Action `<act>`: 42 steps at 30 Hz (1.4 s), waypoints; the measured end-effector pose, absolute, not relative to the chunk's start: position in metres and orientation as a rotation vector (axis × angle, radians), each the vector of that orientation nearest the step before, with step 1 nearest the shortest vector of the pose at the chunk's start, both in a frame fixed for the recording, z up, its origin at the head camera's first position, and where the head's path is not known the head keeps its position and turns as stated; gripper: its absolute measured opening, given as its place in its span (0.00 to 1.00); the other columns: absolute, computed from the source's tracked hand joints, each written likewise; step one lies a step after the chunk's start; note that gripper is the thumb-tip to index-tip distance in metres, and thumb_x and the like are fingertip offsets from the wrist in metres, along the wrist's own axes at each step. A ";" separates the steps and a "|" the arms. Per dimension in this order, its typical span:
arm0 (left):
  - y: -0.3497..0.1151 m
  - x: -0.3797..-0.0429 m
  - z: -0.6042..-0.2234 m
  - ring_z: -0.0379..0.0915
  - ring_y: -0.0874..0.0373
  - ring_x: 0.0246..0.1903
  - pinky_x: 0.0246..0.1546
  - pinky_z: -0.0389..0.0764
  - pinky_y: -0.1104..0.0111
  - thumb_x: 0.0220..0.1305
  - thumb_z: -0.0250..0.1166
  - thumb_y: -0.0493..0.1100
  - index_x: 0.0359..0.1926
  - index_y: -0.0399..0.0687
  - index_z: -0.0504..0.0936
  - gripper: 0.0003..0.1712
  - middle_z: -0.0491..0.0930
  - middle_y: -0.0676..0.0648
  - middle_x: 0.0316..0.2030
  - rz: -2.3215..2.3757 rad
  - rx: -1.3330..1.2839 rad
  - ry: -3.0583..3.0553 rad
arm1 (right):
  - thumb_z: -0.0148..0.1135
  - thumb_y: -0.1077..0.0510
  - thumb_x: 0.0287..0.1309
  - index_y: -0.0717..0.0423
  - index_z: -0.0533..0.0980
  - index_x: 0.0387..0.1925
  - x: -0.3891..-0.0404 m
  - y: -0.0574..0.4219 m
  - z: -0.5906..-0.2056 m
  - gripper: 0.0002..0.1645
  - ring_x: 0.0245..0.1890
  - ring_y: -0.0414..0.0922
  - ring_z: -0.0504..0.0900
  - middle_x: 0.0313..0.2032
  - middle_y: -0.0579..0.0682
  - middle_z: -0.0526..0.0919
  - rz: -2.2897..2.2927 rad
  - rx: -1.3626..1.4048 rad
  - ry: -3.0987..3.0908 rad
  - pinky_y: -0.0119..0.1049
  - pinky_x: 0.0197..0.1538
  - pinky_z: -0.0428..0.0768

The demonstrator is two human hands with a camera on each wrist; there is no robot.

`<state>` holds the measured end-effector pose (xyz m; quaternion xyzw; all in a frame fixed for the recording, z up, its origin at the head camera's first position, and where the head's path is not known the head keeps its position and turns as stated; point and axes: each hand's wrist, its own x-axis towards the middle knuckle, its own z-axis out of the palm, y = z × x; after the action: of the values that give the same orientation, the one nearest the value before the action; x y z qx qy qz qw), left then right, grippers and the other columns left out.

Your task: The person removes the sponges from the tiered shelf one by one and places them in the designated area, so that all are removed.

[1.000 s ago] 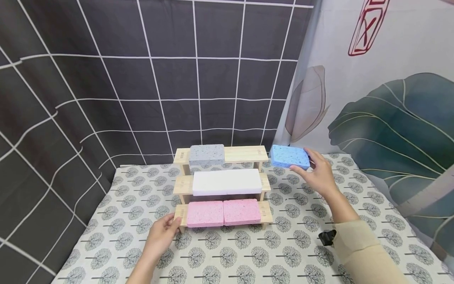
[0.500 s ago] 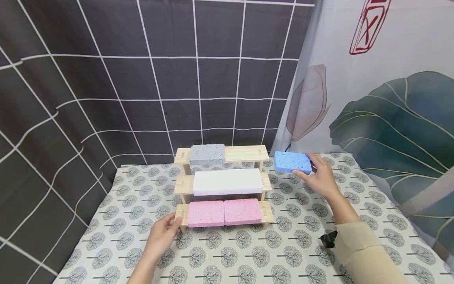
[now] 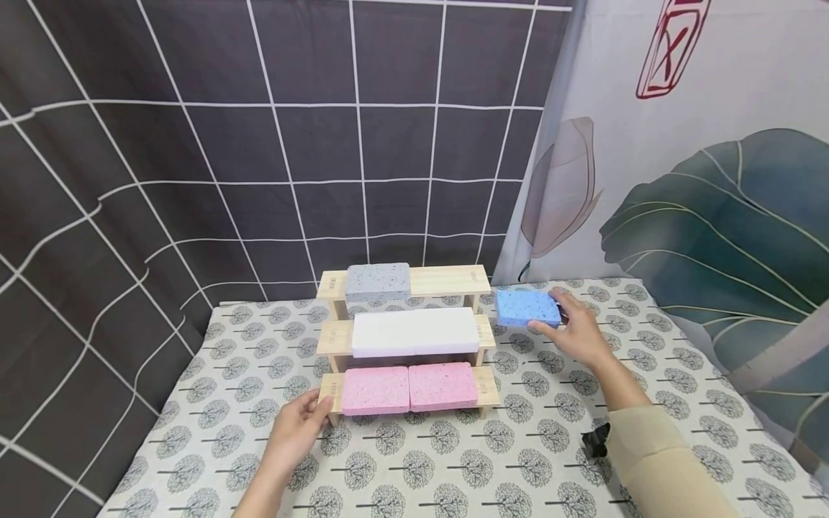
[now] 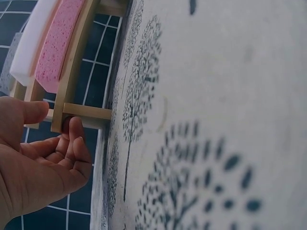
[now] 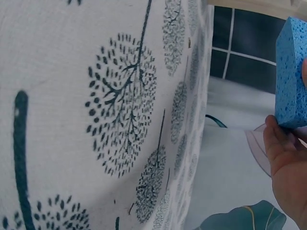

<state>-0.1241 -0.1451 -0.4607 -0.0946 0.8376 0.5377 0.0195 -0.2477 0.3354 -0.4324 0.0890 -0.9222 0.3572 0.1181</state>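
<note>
Sponge (image 3: 527, 308), blue and speckled, is held above the bench, just to the right of a wooden stand (image 3: 450, 278). The right hand (image 3: 578, 334) has its grip closed on the sponge's right end, the thumb on the near side and the fingers behind. In the right wrist view the sponge and fingertips show at the edge, apart from the printed cloth (image 3: 414, 496).

The left hand (image 3: 293, 433) keeps a narrow grip on the left end of the stand's lowest tier, thumb above the board and fingers curled below it.

The stand has three steps. On the lowest, two pink sponges (image 3: 376, 391) lie side by side, touching; on the middle one lies a white slab (image 3: 414, 332); on the top one a grey sponge (image 3: 378, 282) sits left of centre, with bare wood to its right.

The cloth, patterned with trees, covers the bench. Behind stands a dark backdrop (image 3: 317, 144) with white grid lines; to the right hangs a pale curtain (image 3: 622, 43) printed with leaves. A beige sleeve (image 3: 667, 460) covers the right forearm.
</note>
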 end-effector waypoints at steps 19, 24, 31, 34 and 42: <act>-0.144 -0.124 -0.459 0.77 0.53 0.35 0.31 0.80 0.72 0.74 0.60 0.45 0.65 0.25 0.70 0.30 0.80 0.43 0.37 1.675 -0.315 2.585 | 0.76 0.50 0.55 0.75 0.59 0.70 -0.253 0.329 -0.453 0.53 0.66 0.74 0.62 0.67 0.77 0.62 0.929 0.323 -2.815 0.68 0.69 0.61; -0.144 -0.125 -0.460 0.76 0.53 0.33 0.29 0.79 0.72 0.73 0.61 0.44 0.65 0.25 0.71 0.29 0.80 0.43 0.36 1.696 -0.314 2.578 | 0.76 0.50 0.54 0.73 0.60 0.70 -0.252 0.328 -0.458 0.53 0.64 0.74 0.65 0.66 0.77 0.63 0.951 0.331 -2.870 0.69 0.67 0.63; -0.143 -0.125 -0.459 0.75 0.53 0.32 0.27 0.78 0.73 0.73 0.61 0.43 0.64 0.25 0.71 0.28 0.80 0.44 0.35 1.700 -0.308 2.581 | 0.75 0.49 0.56 0.73 0.59 0.71 -0.252 0.326 -0.461 0.53 0.66 0.74 0.62 0.68 0.75 0.61 0.950 0.317 -2.904 0.69 0.68 0.61; -0.143 -0.125 -0.458 0.76 0.53 0.33 0.29 0.79 0.72 0.73 0.61 0.44 0.64 0.25 0.71 0.28 0.80 0.43 0.36 1.694 -0.308 2.585 | 0.75 0.49 0.56 0.73 0.58 0.72 -0.253 0.325 -0.462 0.53 0.67 0.74 0.62 0.69 0.75 0.60 0.953 0.314 -2.913 0.69 0.69 0.60; -0.144 -0.124 -0.460 0.77 0.54 0.34 0.31 0.80 0.72 0.74 0.61 0.45 0.65 0.26 0.71 0.29 0.81 0.43 0.36 1.669 -0.309 2.601 | 0.75 0.47 0.56 0.73 0.59 0.71 -0.254 0.325 -0.466 0.54 0.63 0.74 0.66 0.67 0.76 0.63 0.955 0.341 -2.930 0.68 0.67 0.64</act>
<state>-0.1243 -0.1445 -0.4604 -0.0995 0.8372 0.5374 0.0178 -0.2540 0.3251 -0.4656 0.1101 -0.9448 0.3080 0.0206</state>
